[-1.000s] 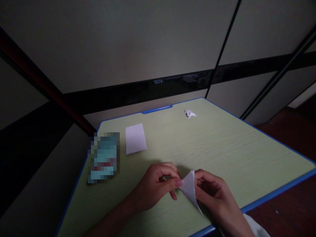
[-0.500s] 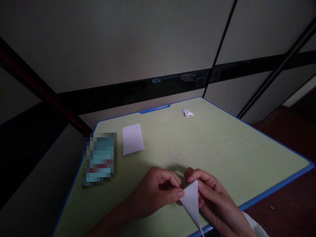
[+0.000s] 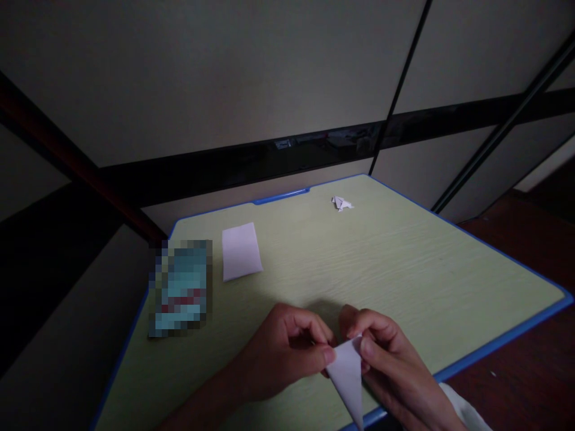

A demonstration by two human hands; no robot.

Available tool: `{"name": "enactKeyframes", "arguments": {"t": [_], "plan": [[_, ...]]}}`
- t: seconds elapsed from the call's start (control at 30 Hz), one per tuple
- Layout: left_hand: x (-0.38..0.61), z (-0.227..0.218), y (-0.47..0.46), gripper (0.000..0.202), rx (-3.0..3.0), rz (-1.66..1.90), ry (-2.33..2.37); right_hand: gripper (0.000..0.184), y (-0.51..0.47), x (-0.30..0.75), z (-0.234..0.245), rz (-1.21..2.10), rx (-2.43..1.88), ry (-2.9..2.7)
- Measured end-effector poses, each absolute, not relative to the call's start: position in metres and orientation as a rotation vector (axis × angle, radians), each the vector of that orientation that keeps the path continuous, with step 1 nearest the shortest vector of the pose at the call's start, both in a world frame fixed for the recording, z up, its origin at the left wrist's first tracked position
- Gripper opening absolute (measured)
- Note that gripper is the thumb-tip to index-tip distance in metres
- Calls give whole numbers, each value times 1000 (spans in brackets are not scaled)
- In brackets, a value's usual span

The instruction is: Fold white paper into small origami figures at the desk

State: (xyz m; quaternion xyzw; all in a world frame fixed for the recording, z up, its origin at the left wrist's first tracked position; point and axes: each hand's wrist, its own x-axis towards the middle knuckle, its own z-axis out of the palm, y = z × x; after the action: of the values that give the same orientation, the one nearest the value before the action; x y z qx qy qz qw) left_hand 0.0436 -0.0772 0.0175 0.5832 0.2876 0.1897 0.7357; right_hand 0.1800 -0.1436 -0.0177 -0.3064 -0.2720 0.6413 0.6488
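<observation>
A white piece of folded paper (image 3: 348,374), shaped like a long triangle with its point hanging down, is held between my hands over the table's near edge. My left hand (image 3: 287,353) pinches its upper left corner between thumb and fingers. At the upper right corner, my right hand (image 3: 390,353) grips it, thumb in front and fingers curled behind. The fingertips behind the paper are partly hidden.
The pale green table (image 3: 404,263) has a blue rim. On it lie a white rectangular sheet (image 3: 241,251), a small folded paper figure (image 3: 342,203) at the back, and a blurred teal item (image 3: 184,290) at the left. A panelled cabinet (image 3: 251,78) stands behind.
My right thumb has moved onto the paper's upper right corner. The paper's front face has turned slightly and its top looks wider. The things on the table have stayed put.
</observation>
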Motion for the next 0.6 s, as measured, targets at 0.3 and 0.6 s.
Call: {"name": "enactKeyframes", "arguments": {"t": [0.3, 0.6], "plan": [[44, 13, -75, 7, 1212, 399, 723, 11, -144, 180, -18, 1357, -716, -752], [44, 21, -74, 10, 1314, 481, 851, 5, -143, 182, -21, 1215, -923, -875]]}}
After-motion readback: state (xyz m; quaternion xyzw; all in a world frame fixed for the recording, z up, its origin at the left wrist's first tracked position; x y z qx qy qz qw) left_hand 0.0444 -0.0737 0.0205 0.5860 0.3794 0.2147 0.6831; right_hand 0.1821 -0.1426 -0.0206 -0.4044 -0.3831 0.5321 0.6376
